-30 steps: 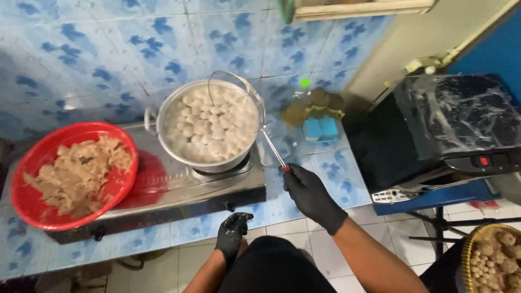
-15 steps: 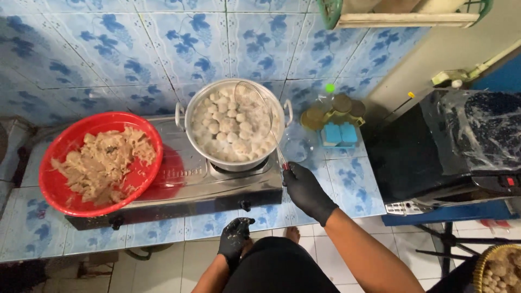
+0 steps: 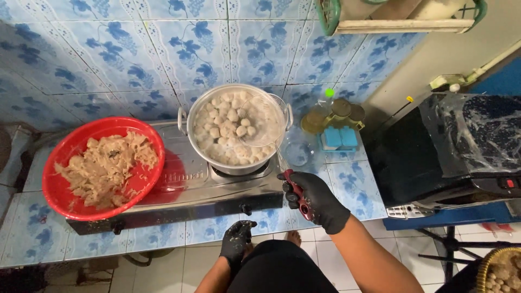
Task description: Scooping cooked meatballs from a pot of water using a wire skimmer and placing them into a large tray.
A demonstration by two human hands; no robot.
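My right hand, in a black glove, grips the red handle of a wire skimmer. The skimmer's mesh bowl rests over the right side of a steel pot full of pale meatballs in water, standing on a steel stove. My left hand, also gloved in black and smeared with paste, hangs low by my lap below the counter edge, fingers loosely curled, holding nothing. A red basin of beige meat paste sits on the stove's left half.
Capped bottles and a blue sponge stand right of the pot, with a small glass bowl before them. A black plastic-wrapped appliance sits at right. A basket of meatballs shows bottom right. Blue tiled wall behind.
The view has shifted so the pot sits nearer the centre. My right hand still grips the skimmer, whose mesh now lies over the pot's right side. My left hand stays low.
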